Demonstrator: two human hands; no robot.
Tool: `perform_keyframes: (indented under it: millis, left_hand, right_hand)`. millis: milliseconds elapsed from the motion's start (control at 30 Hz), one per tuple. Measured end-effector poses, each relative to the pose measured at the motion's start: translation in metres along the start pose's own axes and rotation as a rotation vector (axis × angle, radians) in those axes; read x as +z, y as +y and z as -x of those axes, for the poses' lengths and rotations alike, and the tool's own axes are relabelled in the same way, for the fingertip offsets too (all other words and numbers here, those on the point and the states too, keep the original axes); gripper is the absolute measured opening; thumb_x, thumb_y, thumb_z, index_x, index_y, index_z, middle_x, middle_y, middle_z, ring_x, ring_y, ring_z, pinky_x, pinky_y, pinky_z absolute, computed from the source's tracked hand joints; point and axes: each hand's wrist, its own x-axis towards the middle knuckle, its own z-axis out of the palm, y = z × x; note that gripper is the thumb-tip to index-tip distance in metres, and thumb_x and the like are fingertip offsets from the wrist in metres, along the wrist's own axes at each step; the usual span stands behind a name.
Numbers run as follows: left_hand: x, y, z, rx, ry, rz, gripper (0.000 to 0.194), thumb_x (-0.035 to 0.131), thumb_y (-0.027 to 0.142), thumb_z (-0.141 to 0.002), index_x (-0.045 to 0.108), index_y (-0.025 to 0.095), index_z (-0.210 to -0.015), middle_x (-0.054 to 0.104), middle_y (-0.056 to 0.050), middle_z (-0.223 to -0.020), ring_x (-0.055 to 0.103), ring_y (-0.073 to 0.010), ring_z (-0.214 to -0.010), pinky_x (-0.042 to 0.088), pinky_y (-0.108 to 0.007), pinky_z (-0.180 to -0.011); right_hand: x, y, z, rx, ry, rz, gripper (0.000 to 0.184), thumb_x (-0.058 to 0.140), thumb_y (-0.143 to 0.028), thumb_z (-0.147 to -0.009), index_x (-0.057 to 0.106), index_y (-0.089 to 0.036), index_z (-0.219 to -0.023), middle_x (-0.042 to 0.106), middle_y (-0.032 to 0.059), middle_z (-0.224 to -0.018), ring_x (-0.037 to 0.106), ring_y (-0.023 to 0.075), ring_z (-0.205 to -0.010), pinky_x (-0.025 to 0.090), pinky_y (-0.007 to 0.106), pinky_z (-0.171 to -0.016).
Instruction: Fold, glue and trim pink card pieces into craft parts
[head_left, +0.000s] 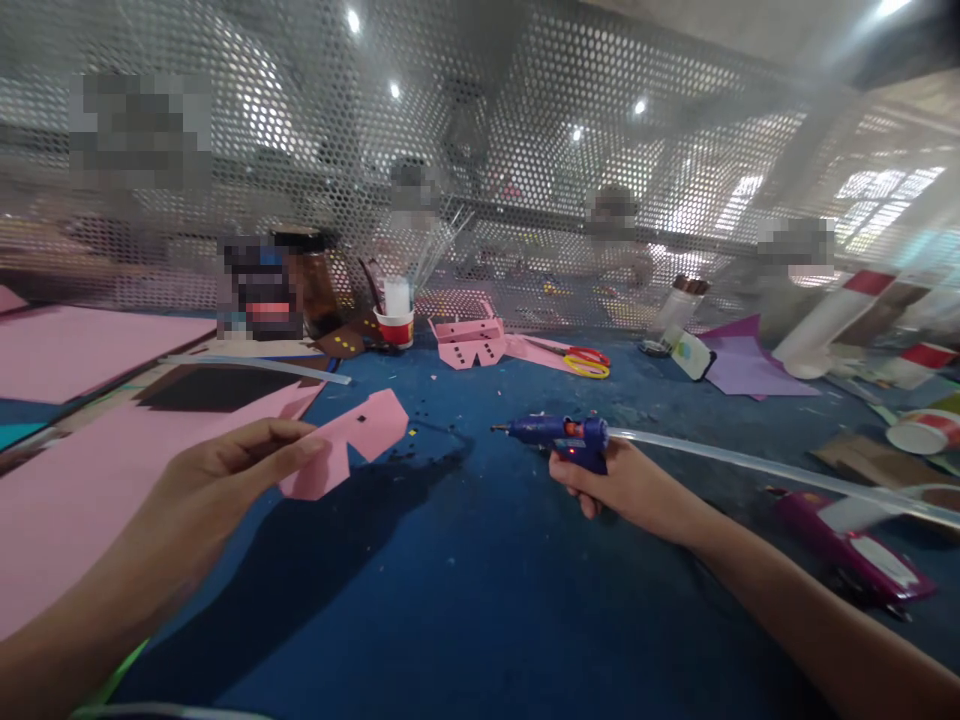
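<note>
Between thumb and fingers, my left hand (244, 470) pinches a notched pink paper cutout (375, 425) that carries one small black square. The cutout is held up over the blue table (450, 600). My right hand (611, 480) is wrapped round the handle of a blue glue gun (555, 432), whose nozzle points left toward the cutout, apart from it. A long clear glue stick (750, 465) runs out of the gun's back to the right. Farther back stands a folded pink paper piece (471, 345) with several black squares on it.
Red and yellow scissors (587, 362) lie at the back near a paper cup (394, 328) of tools. Large pink sheets (82, 510) cover the left side. Purple paper (750, 362), a magenta tool (855, 550) and a tipped cup (922, 430) are at right. A perforated metal screen (510, 130) rises behind.
</note>
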Motion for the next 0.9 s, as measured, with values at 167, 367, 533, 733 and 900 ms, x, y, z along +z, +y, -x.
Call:
perform_keyframes:
  millis: [167,367,533,733,900]
  left_hand:
    - [0.007,0.000,0.010,0.066,-0.159,-0.081,0.030,0.068,0.052,-0.085,0.073,0.023,-0.084,0.069,0.003,-0.079,0.057,-0.0179,-0.078,0.042,-0.026,-0.071]
    - [0.017,0.006,0.018,0.078,-0.276,0.002,0.036,0.067,0.055,-0.086,0.070,0.020,-0.084,0.067,-0.001,-0.077,0.056,-0.0181,-0.073,0.044,-0.027,-0.067]
    - [0.019,0.004,0.021,0.074,-0.329,0.039,0.034,0.067,0.053,-0.088,0.070,0.020,-0.088,0.066,0.000,-0.080,0.057,-0.0161,-0.073,0.044,-0.025,-0.066]
    - [0.023,0.005,0.023,0.080,-0.351,0.071,0.031,0.066,0.049,-0.089,0.067,0.019,-0.085,0.063,0.002,-0.073,0.053,-0.0135,-0.067,0.041,-0.024,-0.061]
    - [0.024,0.007,0.026,0.094,-0.367,0.055,0.030,0.067,0.048,-0.088,0.068,0.018,-0.085,0.065,0.001,-0.073,0.054,-0.0134,-0.067,0.041,-0.024,-0.061]
  right_hand:
    - [0.009,-0.013,0.012,-0.049,-0.005,-0.074,0.032,0.064,-0.051,-0.093,0.064,-0.020,-0.100,0.060,-0.0019,-0.077,0.059,0.0092,-0.054,0.049,0.024,-0.057]
    - [0.021,-0.025,0.024,-0.071,-0.051,-0.118,0.031,0.065,-0.049,-0.093,0.065,-0.020,-0.103,0.062,-0.0003,-0.082,0.058,0.0094,-0.057,0.051,0.023,-0.058]
    - [0.030,-0.032,0.030,-0.080,-0.082,-0.115,0.030,0.066,-0.049,-0.092,0.066,-0.020,-0.101,0.061,-0.0013,-0.080,0.057,0.0089,-0.058,0.048,0.022,-0.056]
    - [0.038,-0.033,0.031,-0.083,-0.125,-0.156,0.025,0.068,-0.046,-0.092,0.064,-0.022,-0.098,0.064,-0.0007,-0.089,0.056,0.0077,-0.061,0.048,0.020,-0.057]
    - [0.041,-0.035,0.033,-0.106,-0.125,-0.209,0.027,0.070,-0.047,-0.090,0.061,-0.021,-0.092,0.060,-0.0024,-0.083,0.055,0.0082,-0.063,0.048,0.019,-0.058]
